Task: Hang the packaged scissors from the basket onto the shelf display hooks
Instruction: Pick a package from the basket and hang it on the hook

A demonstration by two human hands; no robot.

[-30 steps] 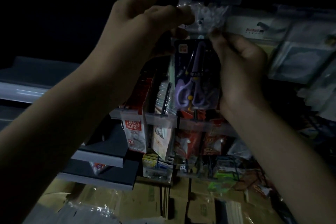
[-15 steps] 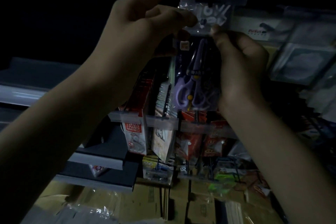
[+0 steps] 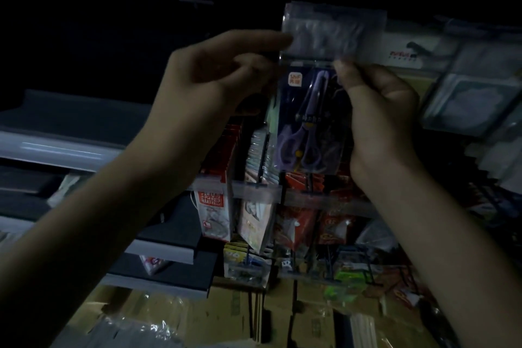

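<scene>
The clear-plastic pack of purple-handled scissors (image 3: 306, 127) is held upright, long axis vertical, its transparent header flap (image 3: 333, 28) rising above the fingers (image 3: 262, 40). The left hand (image 3: 220, 79) and right hand (image 3: 378, 110) pinch opposite upper edges, equally near; no hook is discernible in the dark.

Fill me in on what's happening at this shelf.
A person is holding a packaged scissors up against a dim shelf display with both hands. The left hand pinches the pack's upper left edge, and the right hand grips its right side near the top. The pack's clear header is raised towards the dark upper shelf; the picture is too blurred to tell whether it is on a hook. Other hanging packs fill the rows below.
</scene>
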